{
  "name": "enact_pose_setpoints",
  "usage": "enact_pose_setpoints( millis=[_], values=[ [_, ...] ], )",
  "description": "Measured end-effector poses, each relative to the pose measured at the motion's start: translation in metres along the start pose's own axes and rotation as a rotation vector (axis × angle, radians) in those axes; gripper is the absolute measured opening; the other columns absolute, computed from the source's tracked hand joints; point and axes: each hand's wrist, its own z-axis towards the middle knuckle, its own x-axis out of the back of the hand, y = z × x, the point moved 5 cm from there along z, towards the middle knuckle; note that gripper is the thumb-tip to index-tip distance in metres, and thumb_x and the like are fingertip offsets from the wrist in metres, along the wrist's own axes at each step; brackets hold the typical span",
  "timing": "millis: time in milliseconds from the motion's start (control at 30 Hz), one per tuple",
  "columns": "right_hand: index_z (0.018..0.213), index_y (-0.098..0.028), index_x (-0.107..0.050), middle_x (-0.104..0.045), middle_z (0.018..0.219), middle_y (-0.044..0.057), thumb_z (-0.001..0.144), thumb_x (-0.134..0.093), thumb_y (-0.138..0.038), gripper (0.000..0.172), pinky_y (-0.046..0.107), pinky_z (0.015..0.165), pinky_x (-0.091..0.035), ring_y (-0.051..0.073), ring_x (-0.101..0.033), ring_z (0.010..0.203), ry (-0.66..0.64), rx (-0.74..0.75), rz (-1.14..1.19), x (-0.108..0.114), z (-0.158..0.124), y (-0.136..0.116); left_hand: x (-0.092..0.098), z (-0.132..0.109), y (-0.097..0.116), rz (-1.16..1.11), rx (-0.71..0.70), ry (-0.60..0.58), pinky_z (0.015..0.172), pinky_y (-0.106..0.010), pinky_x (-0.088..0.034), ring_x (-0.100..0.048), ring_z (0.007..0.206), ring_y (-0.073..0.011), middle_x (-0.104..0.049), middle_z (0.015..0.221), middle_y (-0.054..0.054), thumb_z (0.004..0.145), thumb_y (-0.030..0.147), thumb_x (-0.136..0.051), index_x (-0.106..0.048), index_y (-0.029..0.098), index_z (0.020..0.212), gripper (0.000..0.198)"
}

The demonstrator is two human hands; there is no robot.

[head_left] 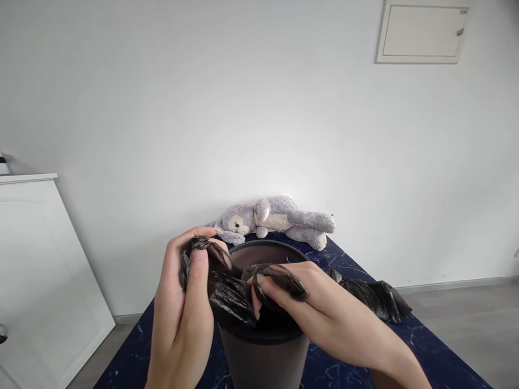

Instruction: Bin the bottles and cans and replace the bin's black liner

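Note:
A bunched black plastic garbage bag (231, 296) stretches between my two hands, over the mouth of a trash can. My left hand (188, 297) pinches one part of it between thumb and fingers, left of the can's rim. On the other side, my right hand (300, 300) grips another part, thumb pressed on the thin film above the opening. The trash can (265, 359) is grey-brown with a dark rim and stands upright on the table. Part of its rim and inside is hidden by my hands and the bag.
The table (348, 359) has a dark blue marbled top. A grey plush rabbit (278, 219) lies on its side against the wall, behind the can. Another crumpled black bag (377, 300) lies on the right. A white cabinet (44, 281) stands at the left.

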Motion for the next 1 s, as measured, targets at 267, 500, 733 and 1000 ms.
enact_pose_setpoints(
  millis=[267,500,733,1000],
  values=[
    [0.099,-0.024,-0.073,-0.062,0.131,0.006,0.110,-0.054,-0.041,0.028,0.035,0.100,-0.053,0.021,-0.064,0.111,-0.053,-0.018,0.007,-0.008,-0.002,0.005,-0.006,-0.003,0.004,0.023,-0.087,-0.111,0.093,-0.027,-0.056,-0.068,0.112,-0.0254,-0.073,0.116,-0.004,0.104,0.052,-0.053,-0.069,0.029,0.110,0.029],
    [0.093,-0.022,-0.062,-0.071,0.110,0.002,0.109,-0.050,-0.020,0.021,0.032,0.087,-0.048,0.018,-0.063,0.095,-0.009,0.069,-0.077,-0.015,0.007,-0.002,-0.012,-0.014,0.006,0.000,-0.144,-0.308,0.107,-0.033,-0.054,-0.065,0.131,-0.0290,-0.073,0.132,-0.005,0.103,0.052,-0.055,-0.073,0.032,0.119,0.031],
    [0.083,-0.024,-0.052,-0.066,0.085,0.000,0.113,-0.044,-0.040,0.035,0.030,0.068,-0.045,0.015,-0.057,0.073,0.171,0.045,-0.025,-0.002,0.001,0.006,-0.017,0.016,-0.013,-0.047,-0.158,-0.722,0.119,-0.046,-0.049,-0.051,0.147,-0.0384,-0.053,0.161,-0.007,0.063,0.043,-0.100,-0.054,0.037,0.153,0.101],
    [0.080,-0.023,-0.050,-0.061,0.080,-0.004,0.114,-0.040,-0.031,0.037,0.025,0.071,-0.045,0.011,-0.053,0.070,0.000,0.066,-0.012,-0.012,0.003,-0.010,-0.014,0.008,-0.025,-0.034,-0.087,-0.776,0.114,-0.057,-0.052,-0.066,0.131,-0.0397,-0.075,0.135,-0.004,0.065,0.030,-0.097,-0.076,0.040,0.131,0.070]
  ],
)
